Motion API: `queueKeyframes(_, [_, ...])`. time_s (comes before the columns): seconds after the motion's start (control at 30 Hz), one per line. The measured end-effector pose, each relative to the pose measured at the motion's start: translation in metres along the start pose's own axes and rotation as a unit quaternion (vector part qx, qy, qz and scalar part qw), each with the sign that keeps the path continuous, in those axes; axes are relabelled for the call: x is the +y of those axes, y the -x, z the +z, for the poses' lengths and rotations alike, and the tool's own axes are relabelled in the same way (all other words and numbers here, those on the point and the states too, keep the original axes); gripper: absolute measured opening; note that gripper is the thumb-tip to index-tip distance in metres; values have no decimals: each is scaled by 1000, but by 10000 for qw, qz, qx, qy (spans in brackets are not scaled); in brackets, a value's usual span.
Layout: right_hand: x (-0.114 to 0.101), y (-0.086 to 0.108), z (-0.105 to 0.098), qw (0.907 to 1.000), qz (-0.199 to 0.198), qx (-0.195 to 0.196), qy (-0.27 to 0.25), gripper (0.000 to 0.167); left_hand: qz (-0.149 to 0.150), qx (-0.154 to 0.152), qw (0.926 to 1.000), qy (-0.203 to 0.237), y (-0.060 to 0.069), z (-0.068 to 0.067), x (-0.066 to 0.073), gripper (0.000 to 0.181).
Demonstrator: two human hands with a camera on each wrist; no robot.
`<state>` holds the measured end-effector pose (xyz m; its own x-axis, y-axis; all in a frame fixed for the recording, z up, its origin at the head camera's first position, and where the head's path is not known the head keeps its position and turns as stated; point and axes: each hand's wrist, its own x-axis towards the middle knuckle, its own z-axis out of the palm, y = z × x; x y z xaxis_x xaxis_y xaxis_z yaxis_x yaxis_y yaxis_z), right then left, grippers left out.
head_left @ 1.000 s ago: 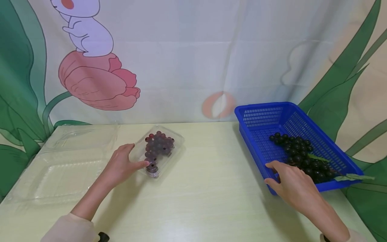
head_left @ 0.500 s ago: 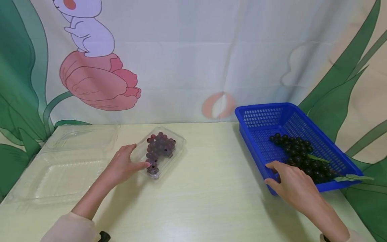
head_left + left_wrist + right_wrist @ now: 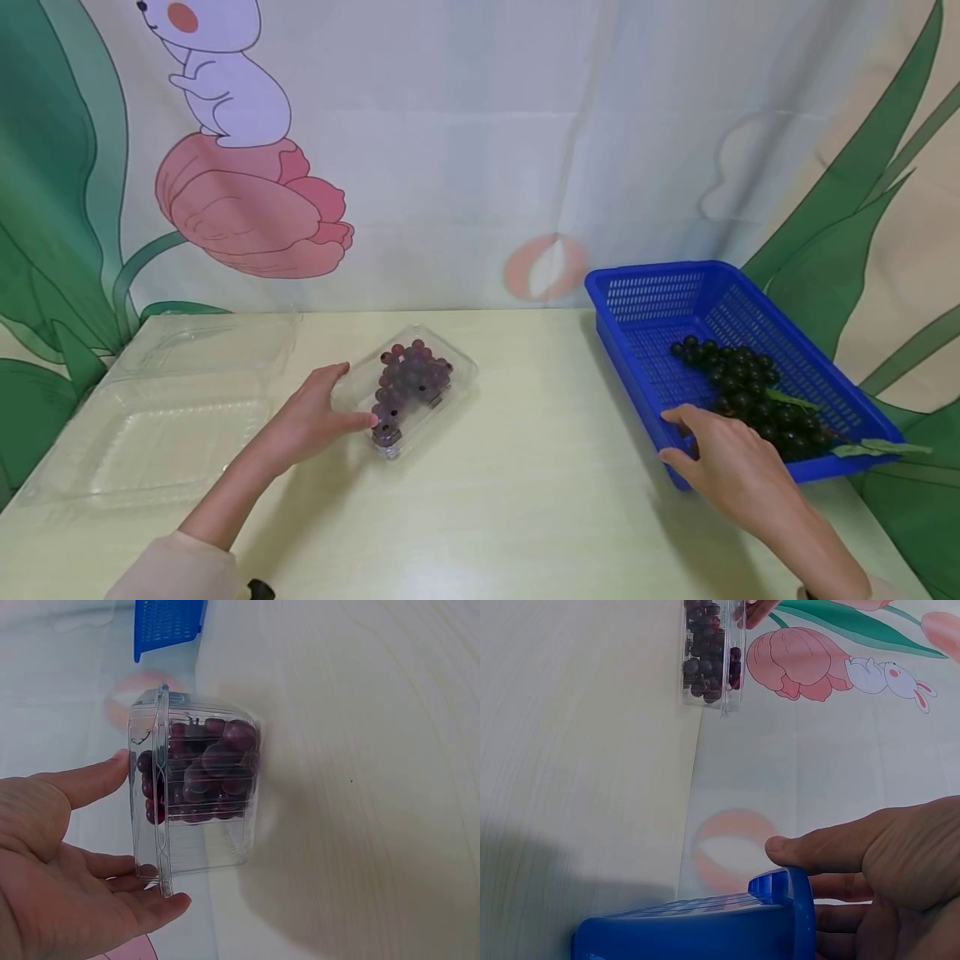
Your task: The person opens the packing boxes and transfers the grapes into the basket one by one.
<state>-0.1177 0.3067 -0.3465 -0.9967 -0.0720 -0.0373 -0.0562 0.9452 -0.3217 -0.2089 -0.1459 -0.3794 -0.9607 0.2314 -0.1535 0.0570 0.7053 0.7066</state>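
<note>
A clear plastic clamshell box (image 3: 453, 392) with dark red grapes (image 3: 408, 379) inside stands on the table. My left hand (image 3: 307, 421) grips its near-left corner, the thumb against the lid and the fingers along the side rim, as the left wrist view shows. On the right sits a blue perforated basket (image 3: 633, 358). Its near-left corner is held by my right hand (image 3: 731, 462), with thumb and fingers round the rim in the right wrist view. A bunch of black grapes (image 3: 738, 383) with green leaves lies in the basket, partly hidden behind that hand.
An open clear plastic tray with its lid (image 3: 180, 433) lies on the left of the pale table (image 3: 510, 500). A patterned cloth (image 3: 450, 167) hangs straight behind the table. One leaf (image 3: 873, 448) reaches over the basket's near-right rim.
The clamshell box has slid slightly to the right and turned a little, with my left hand following it. My right hand and the basket have stayed in place. The head view has shifted slightly.
</note>
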Motion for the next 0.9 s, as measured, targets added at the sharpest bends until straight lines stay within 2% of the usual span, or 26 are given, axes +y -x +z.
queueKeyframes(0.3, [1, 1, 0, 9999, -133, 101, -40, 44, 198, -144, 9997, -84, 2, 0, 2, 93])
queueKeyframes(0.9, [2, 1, 0, 10000, -42, -18, -78, 45, 544, -556, 9967, -247, 7, 4, 7, 96])
